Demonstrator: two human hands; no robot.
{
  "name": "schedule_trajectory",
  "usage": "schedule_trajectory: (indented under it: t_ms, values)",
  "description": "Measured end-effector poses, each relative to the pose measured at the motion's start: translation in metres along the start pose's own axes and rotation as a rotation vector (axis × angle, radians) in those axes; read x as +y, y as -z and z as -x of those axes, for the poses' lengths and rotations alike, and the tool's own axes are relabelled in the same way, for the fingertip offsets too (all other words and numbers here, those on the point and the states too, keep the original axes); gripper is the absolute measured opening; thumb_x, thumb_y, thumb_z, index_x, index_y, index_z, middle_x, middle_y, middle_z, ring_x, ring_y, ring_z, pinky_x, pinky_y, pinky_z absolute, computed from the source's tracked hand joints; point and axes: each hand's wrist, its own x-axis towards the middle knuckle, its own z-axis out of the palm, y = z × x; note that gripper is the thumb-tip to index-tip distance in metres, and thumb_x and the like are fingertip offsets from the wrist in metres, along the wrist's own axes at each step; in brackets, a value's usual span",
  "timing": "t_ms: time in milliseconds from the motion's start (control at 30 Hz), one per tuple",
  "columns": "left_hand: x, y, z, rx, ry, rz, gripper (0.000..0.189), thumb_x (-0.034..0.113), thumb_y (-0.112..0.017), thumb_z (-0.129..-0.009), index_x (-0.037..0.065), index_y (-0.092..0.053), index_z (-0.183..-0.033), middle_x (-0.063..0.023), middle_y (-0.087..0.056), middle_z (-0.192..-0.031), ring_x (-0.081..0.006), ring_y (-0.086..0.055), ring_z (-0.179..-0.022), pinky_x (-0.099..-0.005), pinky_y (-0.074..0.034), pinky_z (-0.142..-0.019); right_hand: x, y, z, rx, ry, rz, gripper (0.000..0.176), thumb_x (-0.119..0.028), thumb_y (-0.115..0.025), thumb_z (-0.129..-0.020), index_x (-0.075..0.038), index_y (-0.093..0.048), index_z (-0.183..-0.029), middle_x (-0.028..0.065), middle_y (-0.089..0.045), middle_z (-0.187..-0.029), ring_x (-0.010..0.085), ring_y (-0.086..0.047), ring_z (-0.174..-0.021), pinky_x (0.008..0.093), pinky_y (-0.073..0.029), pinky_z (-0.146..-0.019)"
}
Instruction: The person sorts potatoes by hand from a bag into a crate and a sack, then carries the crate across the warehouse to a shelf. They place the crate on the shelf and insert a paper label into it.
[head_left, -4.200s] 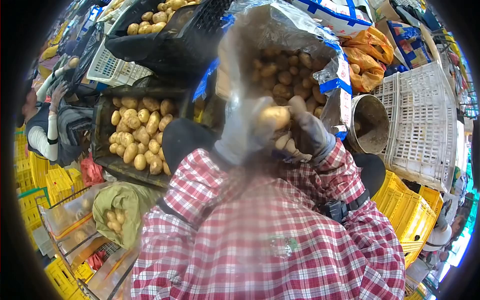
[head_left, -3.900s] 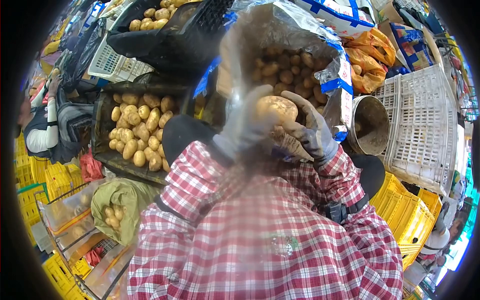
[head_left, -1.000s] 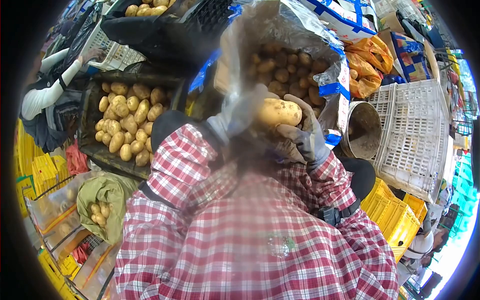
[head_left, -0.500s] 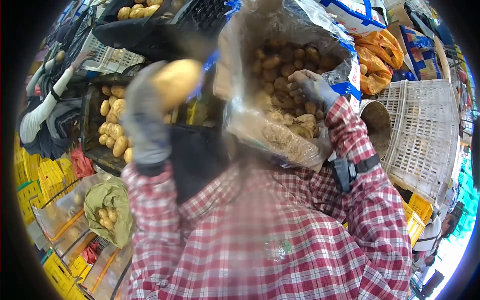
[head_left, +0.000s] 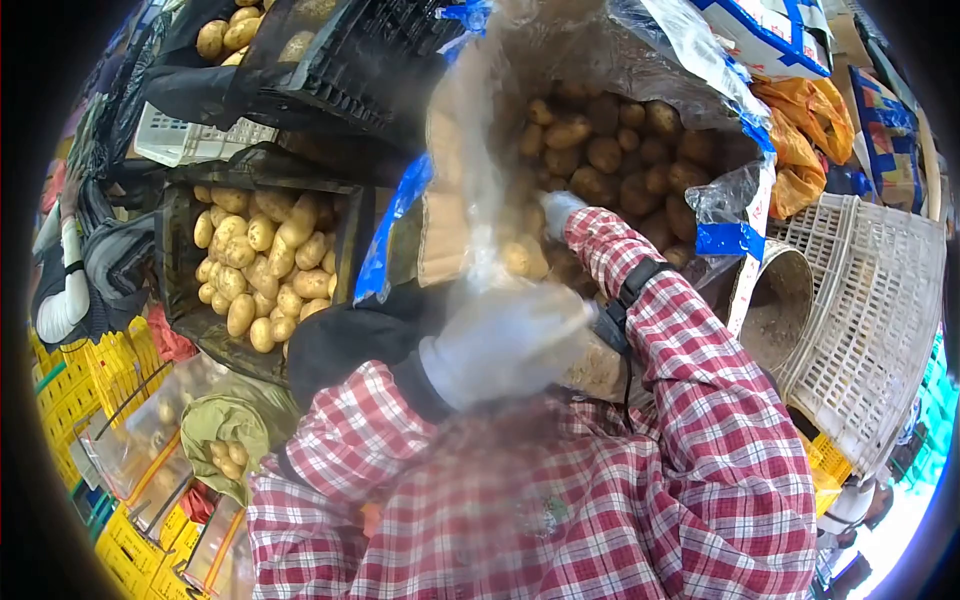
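A large clear plastic sack of potatoes (head_left: 620,150), edged with blue tape, leans open toward me. My right hand (head_left: 556,210), in a grey glove with a red plaid sleeve, reaches into its mouth; the fingers are hidden among the potatoes behind the plastic. My left hand (head_left: 500,340), also grey-gloved and blurred, is low in front of my chest against the sack's lower edge. I see no potato in it. A black crate (head_left: 178,290) to the left holds several loose potatoes (head_left: 255,262).
A second black crate (head_left: 350,60) with potatoes sits above the first. A metal bucket (head_left: 775,320) and a white plastic crate (head_left: 870,310) stand on the right. Yellow crates (head_left: 100,370), a green bag of potatoes (head_left: 225,440) and another person's sleeve (head_left: 65,290) are at left.
My left hand, which held a potato up near the left crate, has dropped back to the sack's lower edge without it. My right hand has pushed deeper into the sack.
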Motion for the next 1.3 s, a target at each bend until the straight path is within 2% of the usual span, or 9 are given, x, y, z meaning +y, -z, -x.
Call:
schedule_trajectory:
  t_ms: [233,367,567,667,800,900,1033,1200,1300]
  values:
    - [-0.012,-0.001,-0.017,0.506,0.616,0.8,0.032,0.018,-0.054,-0.098,0.0,-0.054,-0.125,-0.0101,-0.062,-0.112,-0.0172,-0.061,-0.099,-0.0303,-0.049,-0.089,0.015,-0.008,0.017,0.309,0.042,-0.226,0.07,-0.014,-0.081,-0.064,0.0,-0.052,-0.126,0.021,-0.057,-0.126,0.0337,-0.056,-0.117,0.0383,-0.045,-0.1]
    - [-0.034,-0.005,-0.012,0.666,0.387,0.959,0.036,0.02,-0.051,-0.1,-0.002,-0.049,-0.13,-0.0108,-0.057,-0.121,-0.0184,-0.056,-0.11,-0.0308,-0.046,-0.094,0.018,0.05,0.1,0.262,0.289,-1.544,0.085,-0.006,-0.081,-0.072,-0.003,-0.032,-0.141,0.0139,-0.052,-0.128,0.0236,-0.057,-0.113,0.0339,-0.051,-0.094]
    - [-0.044,-0.022,-0.017,0.723,0.276,0.9,0.04,0.024,-0.052,-0.099,0.002,-0.049,-0.133,-0.0141,-0.054,-0.126,-0.0242,-0.052,-0.118,-0.036,-0.041,-0.102,-0.027,0.079,0.23,0.447,0.544,-1.534,0.086,-0.012,-0.081,-0.074,-0.004,-0.031,-0.143,0.0135,-0.052,-0.131,0.0241,-0.056,-0.117,0.0341,-0.049,-0.096]
    - [-0.004,-0.007,-0.029,0.516,-0.282,-0.084,0.047,0.021,-0.061,-0.093,0.005,-0.048,-0.135,-0.0191,-0.051,-0.129,-0.0306,-0.05,-0.121,-0.0404,-0.037,-0.106,-0.05,0.063,0.261,0.642,0.434,-1.308,0.073,-0.012,-0.08,-0.074,-0.001,-0.041,-0.135,0.0115,-0.052,-0.13,0.0198,-0.055,-0.115,0.032,-0.049,-0.095]
    - [0.007,-0.02,-0.023,0.293,-0.28,-0.545,0.055,0.042,-0.058,-0.093,0.006,-0.05,-0.134,-0.0191,-0.051,-0.132,-0.0291,-0.05,-0.122,-0.0404,-0.04,-0.104,-0.061,0.026,0.284,0.606,0.541,-1.506,0.079,-0.016,-0.08,-0.075,0.001,-0.037,-0.139,0.0116,-0.051,-0.132,0.0188,-0.053,-0.117,0.0328,-0.043,-0.101]
    - [-0.024,-0.014,-0.02,-0.068,0.5,0.775,0.062,0.055,-0.044,-0.097,0.005,-0.052,-0.132,-0.0127,-0.059,-0.123,-0.0209,-0.058,-0.111,-0.0363,-0.046,-0.098,-0.071,0.025,0.31,0.567,0.494,-1.397,0.08,-0.015,-0.08,-0.075,0.001,-0.036,-0.14,0.0119,-0.05,-0.133,0.0201,-0.053,-0.117,0.033,-0.043,-0.102]
    - [0.022,-0.017,-0.002,-0.018,0.624,1.122,0.057,0.052,-0.04,-0.1,0.003,-0.055,-0.125,-0.0047,-0.064,-0.107,-0.0121,-0.062,-0.089,-0.0241,-0.053,-0.074,-0.088,0.015,0.315,0.615,0.446,-1.507,0.083,-0.006,-0.08,-0.069,-0.002,-0.038,-0.141,0.0108,-0.054,-0.128,0.0194,-0.055,-0.114,0.0325,-0.046,-0.098]
    - [0.022,-0.027,0.014,0.065,0.357,1.069,0.045,0.04,-0.049,-0.098,0.003,-0.054,-0.124,-0.0053,-0.06,-0.117,-0.0134,-0.062,-0.091,-0.024,-0.053,-0.068,-0.086,0.015,0.316,0.941,0.417,-0.605,0.063,-0.011,-0.075,-0.078,-0.001,-0.047,-0.133,0.0111,-0.058,-0.123,0.021,-0.059,-0.11,0.0326,-0.048,-0.094]
    - [0.034,-0.028,0.02,0.156,0.006,0.481,0.043,0.024,-0.053,-0.096,0.002,-0.048,-0.132,-0.0104,-0.052,-0.129,-0.0212,-0.055,-0.113,-0.0331,-0.05,-0.089,-0.055,0.006,0.292,0.539,0.555,-1.282,0.048,-0.019,-0.061,-0.091,0.0,-0.047,-0.132,0.0127,-0.057,-0.126,0.0216,-0.059,-0.109,0.0319,-0.051,-0.086]
